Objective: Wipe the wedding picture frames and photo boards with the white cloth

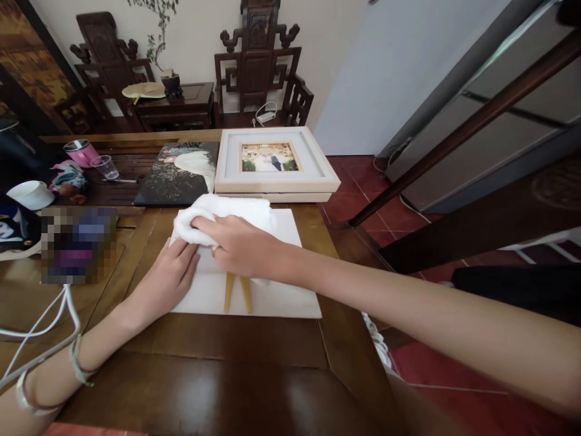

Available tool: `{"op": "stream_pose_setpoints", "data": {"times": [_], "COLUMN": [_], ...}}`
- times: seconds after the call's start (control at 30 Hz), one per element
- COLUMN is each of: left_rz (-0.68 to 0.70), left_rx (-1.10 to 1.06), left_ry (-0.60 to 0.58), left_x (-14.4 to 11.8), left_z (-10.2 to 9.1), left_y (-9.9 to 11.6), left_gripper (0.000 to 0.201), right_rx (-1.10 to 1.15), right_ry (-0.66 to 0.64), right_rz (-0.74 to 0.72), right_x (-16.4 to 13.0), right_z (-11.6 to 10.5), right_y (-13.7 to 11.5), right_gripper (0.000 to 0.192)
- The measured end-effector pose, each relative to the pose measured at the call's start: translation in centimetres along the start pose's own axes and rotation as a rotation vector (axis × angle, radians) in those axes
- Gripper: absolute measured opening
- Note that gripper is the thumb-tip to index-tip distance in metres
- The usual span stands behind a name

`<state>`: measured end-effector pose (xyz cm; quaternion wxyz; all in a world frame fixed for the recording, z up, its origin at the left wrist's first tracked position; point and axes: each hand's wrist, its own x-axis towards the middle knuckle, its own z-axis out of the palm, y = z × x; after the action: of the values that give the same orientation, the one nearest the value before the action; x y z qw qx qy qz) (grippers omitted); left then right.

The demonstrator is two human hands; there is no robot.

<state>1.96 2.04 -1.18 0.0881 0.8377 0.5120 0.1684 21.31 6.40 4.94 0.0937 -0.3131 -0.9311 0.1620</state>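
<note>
A white cloth (249, 212), bunched and soft, lies over the far part of a flat white board (285, 297) on the table. My right hand (245, 245) is closed around the cloth and presses it down onto the board. At the board's left edge, my left hand (175, 272) lies flat with its fingers stretched out, their tips touching the cloth's near edge. Two tapering yellow strips (237, 293) show on the board below my right wrist; their upper ends are hidden.
Behind the board are a light wooden picture frame (276, 181) and a dark photo panel (177, 175). To the left are a pink mug (82, 154), a clear plastic cup (105, 166), a white cup (31, 195) and white cables (70, 309). A dark wooden chair (258, 60) stands beyond the table.
</note>
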Motion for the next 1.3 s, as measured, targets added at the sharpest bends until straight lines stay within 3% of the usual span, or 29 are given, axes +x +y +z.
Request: {"op": "stream_pose_setpoints", "data": {"times": [0.13,0.27,0.53,0.67,0.77,0.9,1.03,1.13,1.3], "left_rz": [-0.046,0.012,-0.038,-0.035,-0.039,-0.065,-0.077,-0.066,-0.071], "left_rx": [0.045,0.003,0.039,0.039,0.031,0.009,0.003,0.011,0.018], "left_ry": [-0.015,-0.009,-0.059,-0.053,-0.053,-0.057,-0.053,-0.061,-0.065], "left_x": [-0.1,0.1,-0.3,-0.3,-0.2,-0.2,-0.1,-0.1,-0.1], "left_z": [0.0,-0.2,0.2,0.3,0.3,0.4,0.4,0.4,0.3], "left_y": [-0.2,-0.1,-0.4,-0.5,-0.4,-0.4,-0.4,-0.4,-0.3], "left_gripper": [0.042,0.041,0.051,0.051,0.051,0.053,0.055,0.055,0.056], "right_rx": [0.040,0.043,-0.036,-0.077,-0.138,-0.120,-0.062,-0.042,-0.084], "right_ry": [-0.068,-0.095,-0.106,-0.096,-0.136,-0.101,-0.116,-0.134,-0.075], "right_rz": [-0.069,-0.056,0.146,0.275,0.293,0.018,-0.020,-0.004,-0.042], "right_x": [3.3,3.9,-3.2,-7.2,-10.0,-13.4,-14.9,-14.1,-11.3], "right_z": [0.1,-0.6,-3.2,-3.0,-1.8,0.5,1.3,0.7,0.2], "right_y": [-0.6,-0.2,4.2,5.7,4.2,-0.2,-2.2,-0.3,5.3], "right_gripper": [0.043,0.040,0.028,0.038,0.047,0.050,0.052,0.056,0.055]}}
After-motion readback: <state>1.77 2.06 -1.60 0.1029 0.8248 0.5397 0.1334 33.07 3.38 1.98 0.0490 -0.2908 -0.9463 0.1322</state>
